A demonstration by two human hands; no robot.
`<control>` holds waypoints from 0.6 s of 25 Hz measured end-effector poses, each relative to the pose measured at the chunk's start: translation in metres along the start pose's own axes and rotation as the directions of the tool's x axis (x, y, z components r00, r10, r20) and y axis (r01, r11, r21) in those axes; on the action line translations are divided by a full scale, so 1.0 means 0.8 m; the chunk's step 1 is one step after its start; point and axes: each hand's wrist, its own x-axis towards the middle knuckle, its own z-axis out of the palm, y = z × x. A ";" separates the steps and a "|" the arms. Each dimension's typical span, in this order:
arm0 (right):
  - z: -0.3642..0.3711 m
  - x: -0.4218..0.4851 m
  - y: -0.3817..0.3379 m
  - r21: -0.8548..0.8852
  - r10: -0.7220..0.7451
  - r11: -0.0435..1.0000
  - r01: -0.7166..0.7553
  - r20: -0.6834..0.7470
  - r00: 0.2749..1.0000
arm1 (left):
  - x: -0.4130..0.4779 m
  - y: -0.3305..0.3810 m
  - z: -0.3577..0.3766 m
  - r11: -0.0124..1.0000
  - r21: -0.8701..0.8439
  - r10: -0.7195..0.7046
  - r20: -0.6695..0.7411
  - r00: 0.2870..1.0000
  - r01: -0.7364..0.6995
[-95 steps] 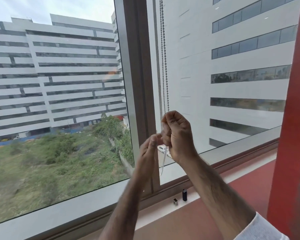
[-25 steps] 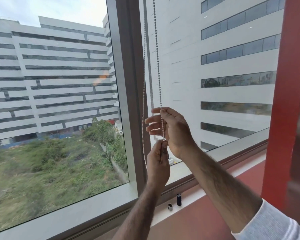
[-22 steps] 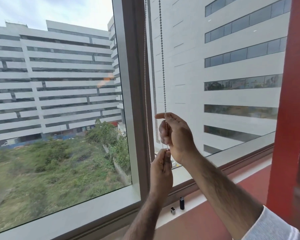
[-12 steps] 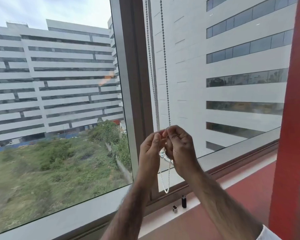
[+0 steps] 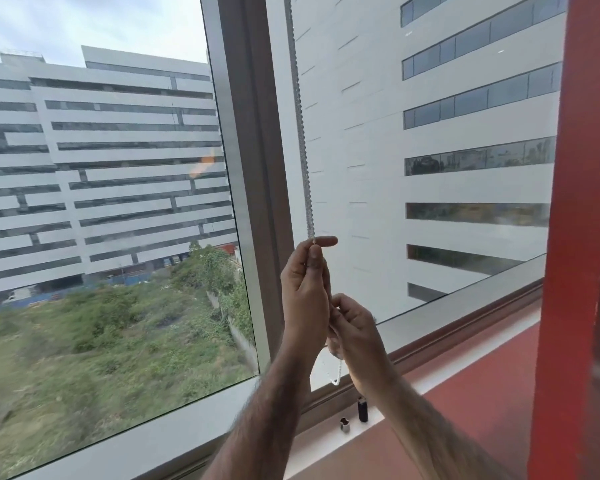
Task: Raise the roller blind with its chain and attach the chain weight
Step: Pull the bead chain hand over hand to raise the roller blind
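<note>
Left hand (image 5: 305,289) pinching bead chain (image 5: 303,157) high up. Right hand (image 5: 355,329) gripping same chain lower, loop end (image 5: 336,377) dangling beneath.

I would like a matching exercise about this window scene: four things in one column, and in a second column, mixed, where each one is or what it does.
Things:
1. left hand
2. right hand
3. bead chain
4. small black cylinder

Places or states:
A. stands upright on the window sill
B. hangs down in front of the glass, beside the frame post
C. the higher hand, pinching the chain near its top fingers
D. the lower hand, closed near the chain's bottom loop

Pairs: 1-C, 2-D, 3-B, 4-A
</note>
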 end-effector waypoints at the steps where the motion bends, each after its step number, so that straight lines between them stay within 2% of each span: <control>1: -0.006 0.003 -0.002 -0.041 -0.001 0.999 0.002 0.013 1.000 | 0.000 -0.002 -0.004 0.999 0.020 0.042 -0.009 0.999 -0.042; 3: -0.015 0.016 -0.017 -0.127 -0.014 0.992 0.010 -0.028 1.000 | 0.002 -0.010 -0.014 0.993 0.063 0.098 -0.006 0.995 -0.098; 5: -0.014 0.036 -0.045 -0.158 -0.045 0.987 0.025 -0.123 0.991 | -0.007 -0.022 -0.023 0.994 0.068 0.084 0.002 0.996 -0.084; 7: -0.001 0.054 -0.076 -0.105 -0.061 0.993 0.046 -0.142 0.988 | -0.028 -0.039 -0.031 0.996 0.078 0.034 0.024 0.999 -0.036; 11: 0.042 0.057 -0.103 0.042 0.023 0.999 -0.023 0.001 1.000 | -0.062 -0.063 -0.042 0.990 0.140 -0.040 0.034 0.999 0.035; 15: 0.056 0.062 -0.090 0.112 -0.082 0.990 0.090 -0.074 0.994 | -0.062 -0.064 -0.046 0.990 0.092 -0.112 0.066 0.991 0.106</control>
